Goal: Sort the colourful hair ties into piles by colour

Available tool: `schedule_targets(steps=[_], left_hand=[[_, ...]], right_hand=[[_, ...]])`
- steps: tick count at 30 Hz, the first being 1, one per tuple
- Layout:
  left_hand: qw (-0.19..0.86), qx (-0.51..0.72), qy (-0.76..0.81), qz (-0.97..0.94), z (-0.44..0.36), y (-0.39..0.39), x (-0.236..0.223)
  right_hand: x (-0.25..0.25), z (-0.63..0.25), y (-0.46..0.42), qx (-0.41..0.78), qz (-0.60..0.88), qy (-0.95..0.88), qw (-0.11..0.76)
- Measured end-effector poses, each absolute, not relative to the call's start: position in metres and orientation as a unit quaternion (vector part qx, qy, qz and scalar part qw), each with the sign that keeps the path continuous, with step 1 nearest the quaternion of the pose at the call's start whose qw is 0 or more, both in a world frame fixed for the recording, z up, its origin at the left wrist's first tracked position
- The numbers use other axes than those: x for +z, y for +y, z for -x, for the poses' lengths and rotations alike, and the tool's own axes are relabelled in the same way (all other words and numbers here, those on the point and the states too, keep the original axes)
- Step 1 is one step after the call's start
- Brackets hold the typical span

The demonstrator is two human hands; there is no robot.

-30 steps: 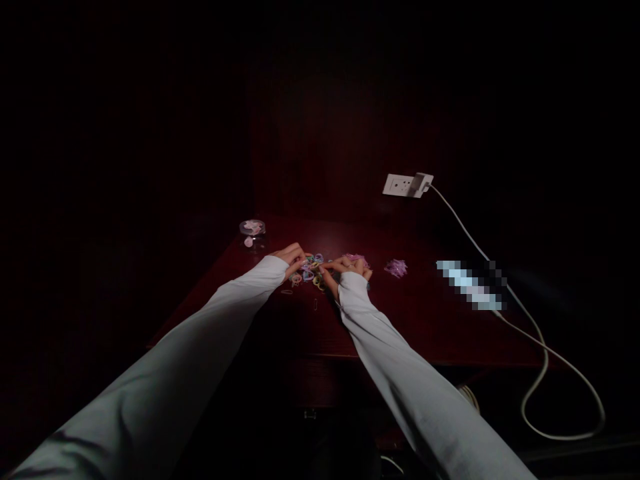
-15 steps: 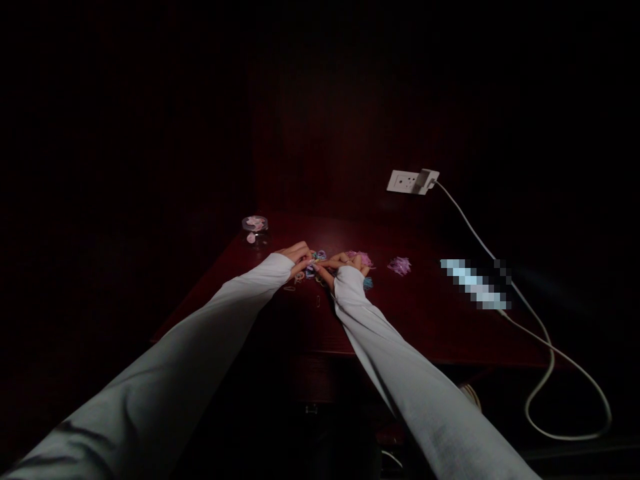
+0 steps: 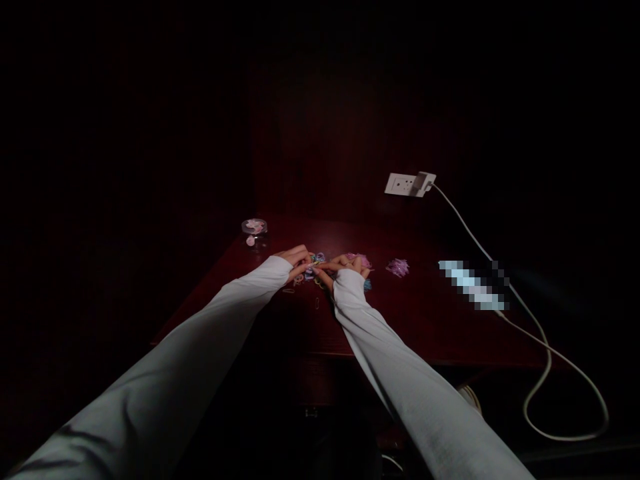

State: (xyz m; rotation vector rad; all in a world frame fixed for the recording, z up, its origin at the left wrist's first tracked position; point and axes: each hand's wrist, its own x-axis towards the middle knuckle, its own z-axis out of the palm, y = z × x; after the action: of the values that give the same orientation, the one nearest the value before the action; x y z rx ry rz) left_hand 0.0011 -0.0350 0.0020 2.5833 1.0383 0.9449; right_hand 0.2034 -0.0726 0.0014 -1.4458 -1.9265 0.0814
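Since a second ago, we see the left hand (image 3: 296, 256) and right hand (image 3: 349, 267) drawn closer together over the coloured loops (image 3: 320, 257) on the dark-red table (image 3: 410, 317); their fingers curl inward, but we cannot tell whether they grip any. Around us the room is dim, a white socket (image 3: 399, 184) far right.

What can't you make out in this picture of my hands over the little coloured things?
All in the head view:
Whatever the left hand and right hand may pinch: too small, partly covered by the hands.
Pink pile: partly behind the right hand.
Blue pile: partly behind the right sleeve.
Jar: lower part lost in darkness.
Bright thing on the right: blurred into blocks.
Both sleeves: cut off by the bottom edge.
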Motion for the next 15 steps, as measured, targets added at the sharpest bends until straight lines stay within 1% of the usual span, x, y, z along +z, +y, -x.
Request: schedule_targets(steps=[5,12,15], left_hand=[[0.09,0.316,0.354,-0.875,-0.001,-0.039,0.006],[0.042,0.286,0.379,-0.879,0.004,-0.042,0.013],[0.022,0.273,0.391,-0.879,0.007,-0.04,0.013]], right_hand=[[-0.002,-0.204,-0.071,0.028,0.555,-0.75,0.36],[0.006,-0.207,-0.079,0.01,0.565,-0.751,0.342],[0.006,-0.214,-0.081,-0.016,0.571,-0.746,0.342]])
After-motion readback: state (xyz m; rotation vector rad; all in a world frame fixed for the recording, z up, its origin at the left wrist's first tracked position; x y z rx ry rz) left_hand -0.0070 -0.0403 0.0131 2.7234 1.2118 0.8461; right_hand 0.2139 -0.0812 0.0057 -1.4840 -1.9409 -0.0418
